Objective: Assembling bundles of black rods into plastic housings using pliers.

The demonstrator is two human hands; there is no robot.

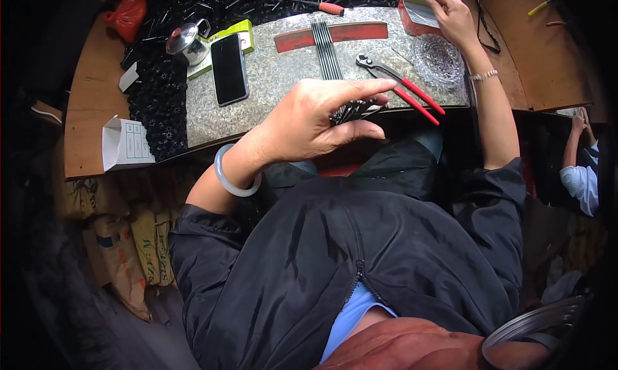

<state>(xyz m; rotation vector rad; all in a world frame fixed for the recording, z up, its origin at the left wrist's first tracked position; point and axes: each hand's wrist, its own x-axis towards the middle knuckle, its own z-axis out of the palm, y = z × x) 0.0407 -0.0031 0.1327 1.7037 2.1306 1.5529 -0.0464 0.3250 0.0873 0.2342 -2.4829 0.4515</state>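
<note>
In the head view, the left hand [315, 116], at the centre of the frame, holds a bunch of slim dark metal pieces [353, 111]. Its fingers curl around them, while the tips of thumb and index finger stand apart. The right hand [450, 16], at the upper right, reaches to a small open box [417, 17]; whether its fingertips pinch anything there cannot be told.

The pieces look light singly and stiff, probably smooth enough to slide against one another, and unlikely to break; a loose bunch seems best held around its middle. They are narrow, near-black with bright glints, and their ends point unevenly towards the thumb.

Just above the left hand, thin metal rods [327, 51] lie side by side across a red bar [364, 31], straight and grey; whether they join the bunch is hidden. Red-handled pincers [418, 92] and a glass dish [438, 61] lie to the right.
</note>
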